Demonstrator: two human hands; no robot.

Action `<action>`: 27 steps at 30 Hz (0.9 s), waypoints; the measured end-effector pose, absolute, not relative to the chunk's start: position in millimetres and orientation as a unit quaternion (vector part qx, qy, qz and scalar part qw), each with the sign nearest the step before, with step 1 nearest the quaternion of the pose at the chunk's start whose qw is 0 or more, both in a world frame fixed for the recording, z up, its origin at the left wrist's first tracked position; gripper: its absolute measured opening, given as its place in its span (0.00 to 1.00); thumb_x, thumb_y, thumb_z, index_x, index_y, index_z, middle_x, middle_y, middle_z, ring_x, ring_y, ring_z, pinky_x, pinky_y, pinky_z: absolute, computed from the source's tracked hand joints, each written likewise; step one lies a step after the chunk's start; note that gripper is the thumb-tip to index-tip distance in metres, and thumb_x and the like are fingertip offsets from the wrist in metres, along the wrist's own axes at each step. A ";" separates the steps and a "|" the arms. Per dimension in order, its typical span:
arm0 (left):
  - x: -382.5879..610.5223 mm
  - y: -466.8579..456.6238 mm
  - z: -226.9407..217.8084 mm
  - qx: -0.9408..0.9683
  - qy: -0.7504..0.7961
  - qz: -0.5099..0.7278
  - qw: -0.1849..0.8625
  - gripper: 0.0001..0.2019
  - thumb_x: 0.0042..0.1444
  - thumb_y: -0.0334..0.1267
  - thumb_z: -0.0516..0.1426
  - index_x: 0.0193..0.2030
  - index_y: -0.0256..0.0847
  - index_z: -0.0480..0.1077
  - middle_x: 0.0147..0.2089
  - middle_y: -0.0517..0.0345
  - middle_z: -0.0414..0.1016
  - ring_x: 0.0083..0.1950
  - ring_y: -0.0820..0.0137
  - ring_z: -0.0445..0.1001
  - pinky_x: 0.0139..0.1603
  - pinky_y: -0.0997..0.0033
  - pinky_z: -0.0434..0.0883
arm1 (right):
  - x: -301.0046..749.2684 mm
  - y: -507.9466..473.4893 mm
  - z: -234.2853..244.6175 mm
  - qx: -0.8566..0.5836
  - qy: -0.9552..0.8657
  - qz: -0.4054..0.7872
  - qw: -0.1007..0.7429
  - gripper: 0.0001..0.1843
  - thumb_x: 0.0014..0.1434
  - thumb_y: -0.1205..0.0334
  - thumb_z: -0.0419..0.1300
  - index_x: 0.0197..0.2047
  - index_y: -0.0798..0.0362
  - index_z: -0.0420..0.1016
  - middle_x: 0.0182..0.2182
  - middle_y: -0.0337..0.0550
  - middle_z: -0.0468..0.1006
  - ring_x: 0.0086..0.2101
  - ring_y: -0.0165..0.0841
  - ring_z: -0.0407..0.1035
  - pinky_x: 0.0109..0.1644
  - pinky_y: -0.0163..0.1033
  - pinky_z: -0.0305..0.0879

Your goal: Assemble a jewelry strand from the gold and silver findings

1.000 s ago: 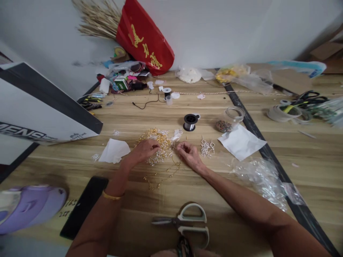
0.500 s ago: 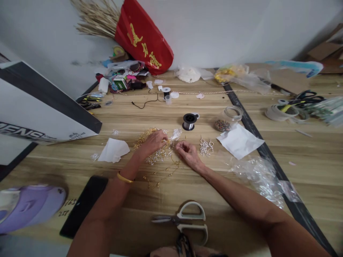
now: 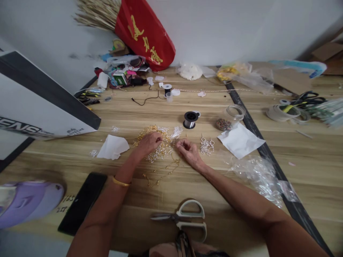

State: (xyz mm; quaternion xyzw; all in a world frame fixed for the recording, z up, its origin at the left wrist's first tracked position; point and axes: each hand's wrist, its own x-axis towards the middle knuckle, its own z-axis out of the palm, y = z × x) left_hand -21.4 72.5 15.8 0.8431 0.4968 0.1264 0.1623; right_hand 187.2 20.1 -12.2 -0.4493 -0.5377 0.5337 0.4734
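A pile of gold and clear beads [image 3: 160, 151] lies on the wooden table. My left hand [image 3: 150, 143] is over this pile with its fingers pinched together; what they hold, if anything, is too small to make out. Just right of the pile, my right hand [image 3: 188, 151] rests near the table with thumb and forefinger closed on something I cannot make out. A thin gold beaded chain [image 3: 167, 174] trails across the wood below the hands. Clear beads [image 3: 176, 132] form a small heap behind the gap between my hands. Silver ring-shaped findings [image 3: 207, 145] lie to the right.
Scissors [image 3: 190, 216] lie in front of me. A wire spool [image 3: 190, 119] and a glass jar [image 3: 230, 117] of beads stand behind my hands. White paper [image 3: 241, 140] and crumpled plastic bags [image 3: 261, 176] are at right, a black phone [image 3: 83, 203] and a large box [image 3: 43, 103] at left.
My left hand has drawn back slightly to the left over the bead pile. My right hand has stayed almost in place.
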 end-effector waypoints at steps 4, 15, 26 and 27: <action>-20.8 71.5 18.9 0.843 0.500 0.128 0.150 0.06 0.53 0.29 0.54 0.31 0.38 0.72 0.33 0.55 0.74 0.37 0.67 0.70 0.40 0.68 0.65 | 187.4 21.9 -12.2 -0.440 -0.506 0.548 0.499 0.14 0.52 0.51 0.62 0.29 0.54 0.68 0.17 0.32 0.64 0.17 0.24 0.56 0.20 0.32 0.52; 7.2 67.4 19.3 0.876 0.430 0.160 0.149 0.06 0.56 0.31 0.55 0.34 0.39 0.75 0.34 0.54 0.73 0.40 0.67 0.70 0.43 0.67 0.66 | 189.4 27.1 -15.9 -0.424 -0.412 0.571 0.569 0.13 0.51 0.54 0.64 0.29 0.53 0.68 0.18 0.33 0.66 0.18 0.24 0.59 0.21 0.30 0.58; 32.5 70.8 7.3 0.894 0.418 0.079 0.139 0.08 0.59 0.34 0.54 0.32 0.36 0.73 0.34 0.52 0.70 0.41 0.64 0.69 0.44 0.65 0.65 | 188.5 27.5 -16.1 -0.409 -0.427 0.576 0.565 0.12 0.50 0.55 0.64 0.29 0.53 0.69 0.19 0.33 0.65 0.19 0.25 0.58 0.21 0.31 0.57; 32.5 70.9 7.0 0.895 0.417 0.076 0.138 0.09 0.59 0.34 0.53 0.32 0.36 0.72 0.34 0.52 0.70 0.41 0.65 0.69 0.44 0.65 0.64 | 188.3 27.1 -16.0 -0.411 -0.437 0.571 0.561 0.12 0.51 0.54 0.64 0.29 0.53 0.68 0.19 0.33 0.65 0.18 0.25 0.58 0.21 0.31 0.57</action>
